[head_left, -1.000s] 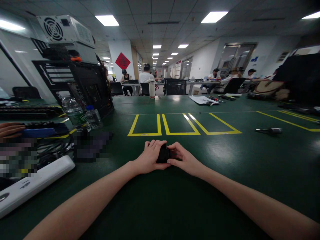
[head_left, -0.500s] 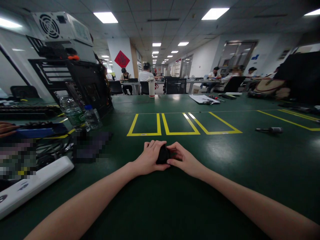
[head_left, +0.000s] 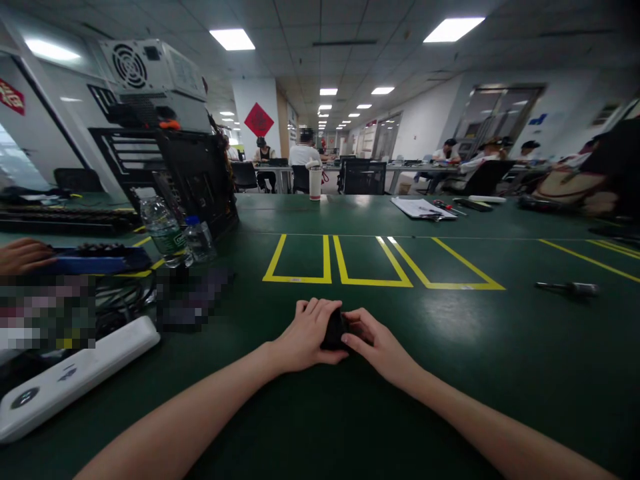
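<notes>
In the middle of the head view, just in front of the yellow tape outlines, a small black object [head_left: 334, 332] is held low over the green table [head_left: 280, 427]. Its kind cannot be made out, since fingers cover much of it. My left hand [head_left: 311, 337] is closed around its left side, fingers over the top and thumb along the near side. On the right side, my right hand [head_left: 377, 343] has curled fingers and thumb at the object's edge. Whatever lies between those fingertips is hidden.
Yellow tape rectangles [head_left: 373, 283] mark the table ahead. A screwdriver-like tool [head_left: 570, 288] lies right. Left are a white power strip [head_left: 85, 377], water bottles [head_left: 165, 230] and an open computer case [head_left: 197, 180]. Another person's hand [head_left: 25, 256] is far left. A cup [head_left: 315, 183] and clipboard [head_left: 420, 208] stand beyond.
The whole view has shifted slightly, so things appear farther right and lower. Both hands stay at the black object, with little visible change in their hold.
</notes>
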Motion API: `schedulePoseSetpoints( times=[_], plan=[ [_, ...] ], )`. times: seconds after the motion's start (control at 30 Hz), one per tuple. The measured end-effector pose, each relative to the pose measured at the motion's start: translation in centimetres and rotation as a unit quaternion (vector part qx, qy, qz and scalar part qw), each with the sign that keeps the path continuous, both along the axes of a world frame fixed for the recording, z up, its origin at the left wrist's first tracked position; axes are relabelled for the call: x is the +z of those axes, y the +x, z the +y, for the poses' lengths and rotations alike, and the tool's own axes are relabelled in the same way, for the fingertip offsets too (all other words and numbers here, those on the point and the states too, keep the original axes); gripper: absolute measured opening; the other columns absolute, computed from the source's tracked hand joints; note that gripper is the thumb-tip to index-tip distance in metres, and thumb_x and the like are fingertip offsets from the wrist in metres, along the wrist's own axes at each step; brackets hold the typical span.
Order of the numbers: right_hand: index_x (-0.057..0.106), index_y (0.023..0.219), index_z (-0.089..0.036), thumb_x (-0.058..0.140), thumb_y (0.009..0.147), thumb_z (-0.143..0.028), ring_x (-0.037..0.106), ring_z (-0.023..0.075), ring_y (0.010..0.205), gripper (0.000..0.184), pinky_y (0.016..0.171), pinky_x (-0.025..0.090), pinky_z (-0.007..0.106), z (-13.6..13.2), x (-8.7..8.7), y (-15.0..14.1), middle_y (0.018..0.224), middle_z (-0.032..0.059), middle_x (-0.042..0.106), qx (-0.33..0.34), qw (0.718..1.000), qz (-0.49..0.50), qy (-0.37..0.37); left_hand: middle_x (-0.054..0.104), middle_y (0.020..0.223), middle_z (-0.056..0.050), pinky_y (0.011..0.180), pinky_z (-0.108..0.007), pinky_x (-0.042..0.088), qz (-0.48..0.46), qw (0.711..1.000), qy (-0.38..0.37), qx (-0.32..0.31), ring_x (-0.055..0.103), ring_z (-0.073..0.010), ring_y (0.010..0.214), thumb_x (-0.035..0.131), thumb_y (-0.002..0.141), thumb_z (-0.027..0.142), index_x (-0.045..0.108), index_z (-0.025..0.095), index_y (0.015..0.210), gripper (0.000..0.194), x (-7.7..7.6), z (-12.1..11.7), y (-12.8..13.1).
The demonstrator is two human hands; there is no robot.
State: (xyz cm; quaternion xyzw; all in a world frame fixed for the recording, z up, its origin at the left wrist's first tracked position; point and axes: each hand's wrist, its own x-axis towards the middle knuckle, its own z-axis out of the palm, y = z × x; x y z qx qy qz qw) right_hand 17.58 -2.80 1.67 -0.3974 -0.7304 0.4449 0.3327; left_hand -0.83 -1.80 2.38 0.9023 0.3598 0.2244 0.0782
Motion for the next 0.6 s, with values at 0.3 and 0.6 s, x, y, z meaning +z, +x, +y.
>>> schedulePoseSetpoints(
  times=[0.3,0.6],
  plan=[
    [0.045,0.103,-0.023,0.053,0.078,-0.022,0.052,0.0171,0.1,0.027,0.088,0.044,0.036,-0.36,0.2,0.06,0.103,0.0021,0.052,0.008,1.0,0.018,0.003,0.045,0.112,-0.01,0.081,-0.038,0.029,0.0,1.0,-0.005,0.011,0.042,-0.0254,0.096,0.06,0.068,0.044,0.026,0.018,0.123,0.069,-0.17,0.19,0.08],
    [0.046,0.103,-0.022,0.056,0.075,-0.02,0.05,0.0197,0.104,0.03,0.09,0.042,0.041,-0.27,0.06,0.12,0.107,0.0032,0.051,0.007,1.0,-0.011,0.013,0.045,0.109,-0.009,0.08,-0.037,0.03,0.003,1.0,-0.004,0.01,0.043,-0.0246,0.094,0.058,0.07,0.045,0.027,0.018,0.122,0.067,0.0,-0.05,-0.07]
  ],
)
